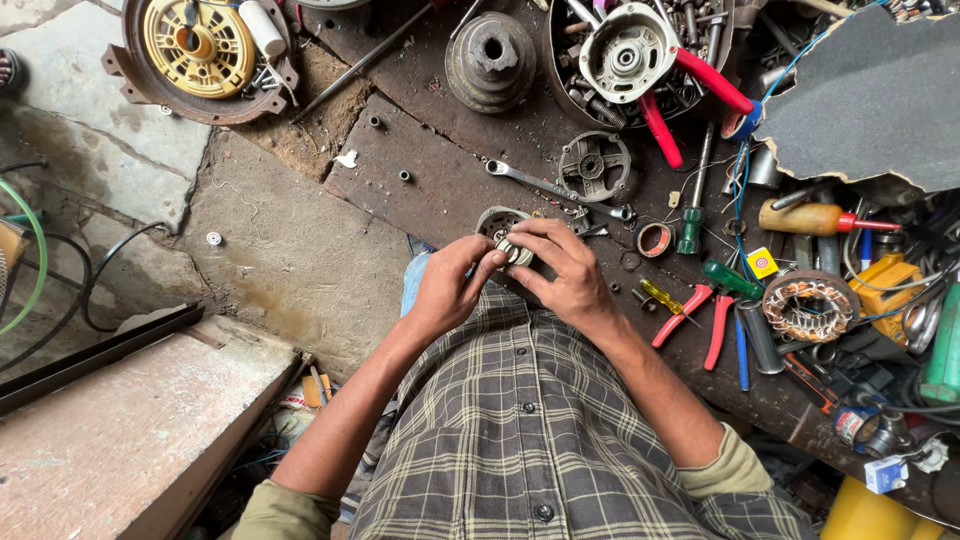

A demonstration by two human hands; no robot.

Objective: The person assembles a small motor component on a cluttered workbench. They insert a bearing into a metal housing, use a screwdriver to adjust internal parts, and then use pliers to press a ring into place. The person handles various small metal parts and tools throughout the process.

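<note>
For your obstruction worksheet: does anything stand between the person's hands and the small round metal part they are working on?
Nothing visible does. Both the left hand and right hand already grip the round metal part directly.

Small round motor part (503, 232) in hands: dull grey metal, greasy. Tabletop (440, 185): dark, rusty-brown, matt, grimy. Combination spanner (555, 188): bright smooth steel. Stepped pulley (491, 58): rough, dull cast metal. Pliers (705, 322): glossy red plastic grips. Screwdriver (815, 217): smooth wooden-looking handle, red plastic collar. Stator (810, 306): shiny copper windings. Fan wheel (198, 45): yellow plastic, dusty. Shirt (530, 440): checked woven cloth, matt. Floor (290, 250): rough, stained concrete.
</note>
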